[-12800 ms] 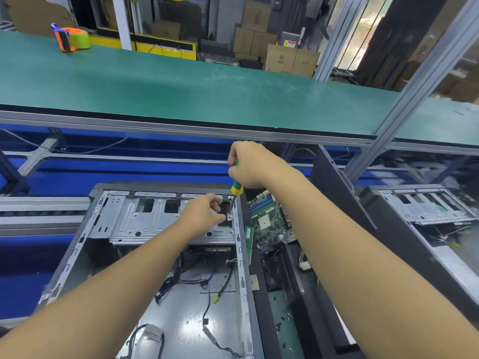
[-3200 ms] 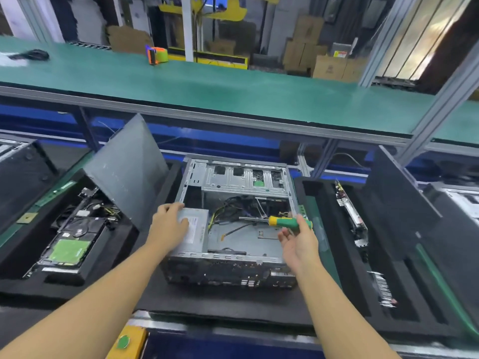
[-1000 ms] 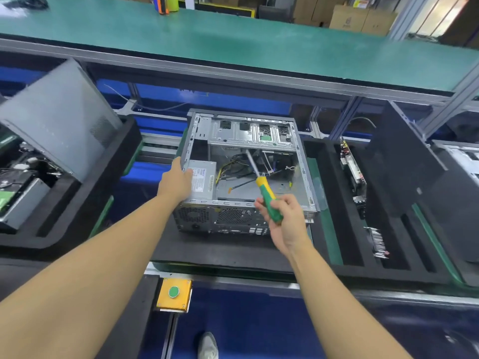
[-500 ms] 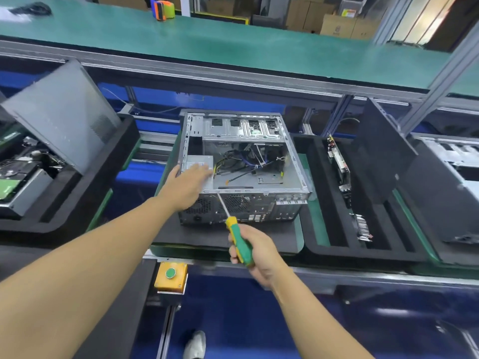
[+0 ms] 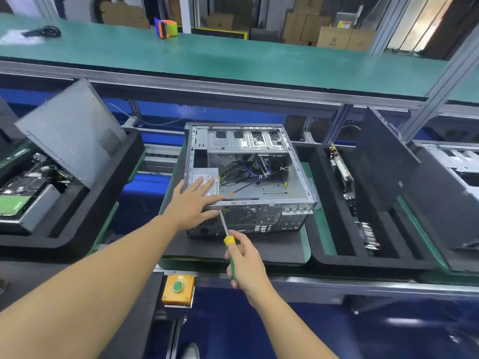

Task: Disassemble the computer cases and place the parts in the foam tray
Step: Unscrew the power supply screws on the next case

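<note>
An open grey computer case (image 5: 261, 187) lies on its side on a black pad, its rear panel facing me. Loose cables lie inside it. A grey power supply (image 5: 207, 174) sits in its near left corner. My left hand (image 5: 194, 200) rests flat on the power supply and the case's rear edge, fingers straight. My right hand (image 5: 246, 263) grips a green and yellow screwdriver (image 5: 228, 242). Its tip touches the top left of the rear panel, just under my left fingers. A black foam tray (image 5: 337, 255) to the right holds a circuit board standing on edge.
Another foam tray (image 5: 77, 229) on the left holds a hard drive, a metal box and a leaning grey side panel (image 5: 72, 130). A dark side panel (image 5: 383, 161) leans at the right. A yellow box with a green button (image 5: 178, 288) sits on the near rail. A green shelf (image 5: 233, 60) runs above.
My right hand brought the screwdriver out of the case, and its tip now touches the rear panel. My left hand has flattened on top of the power supply.
</note>
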The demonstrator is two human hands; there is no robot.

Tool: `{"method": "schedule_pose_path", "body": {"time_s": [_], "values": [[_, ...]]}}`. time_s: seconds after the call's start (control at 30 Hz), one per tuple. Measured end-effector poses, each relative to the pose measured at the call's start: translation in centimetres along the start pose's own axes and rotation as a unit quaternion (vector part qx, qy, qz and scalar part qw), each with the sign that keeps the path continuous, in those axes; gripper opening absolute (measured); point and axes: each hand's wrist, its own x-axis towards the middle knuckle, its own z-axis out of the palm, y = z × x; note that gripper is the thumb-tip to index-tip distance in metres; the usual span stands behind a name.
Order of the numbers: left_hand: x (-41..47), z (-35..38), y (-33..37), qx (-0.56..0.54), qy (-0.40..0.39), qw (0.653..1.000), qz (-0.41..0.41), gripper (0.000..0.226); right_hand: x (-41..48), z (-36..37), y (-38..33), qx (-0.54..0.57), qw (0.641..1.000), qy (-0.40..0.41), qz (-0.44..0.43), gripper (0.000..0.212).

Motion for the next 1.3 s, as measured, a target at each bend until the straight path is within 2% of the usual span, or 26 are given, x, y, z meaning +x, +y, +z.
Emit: {"method": "schedule_pose_path", "body": {"time_s": [0.5,0.73,1.07,1.3], "values": [[0.0,-0.2,-0.2,-0.004,-0.008,1.000,0.003,0.050,0.3,0.1,0.5,-0.003,1.000,-0.002,-0.014,0.025],[0.0,-0.3,-0.1,0.000,-0.010,1.000,0.001,0.050,0.5,0.4,0.6,0.018,1.000,0.010,0.005,0.025],[0.0,-0.3,-0.2,-0.019,-0.002,1.000,0.003,0.050,0.8,-0.3,1.1,0.215,0.972,-0.005,0.099,0.019],[-0.1,-0.3,-0.1,-0.030,0.007,1.000,0.004,0.049,0.9,0.1,1.7,0.419,0.888,-0.067,0.178,0.028]]}}
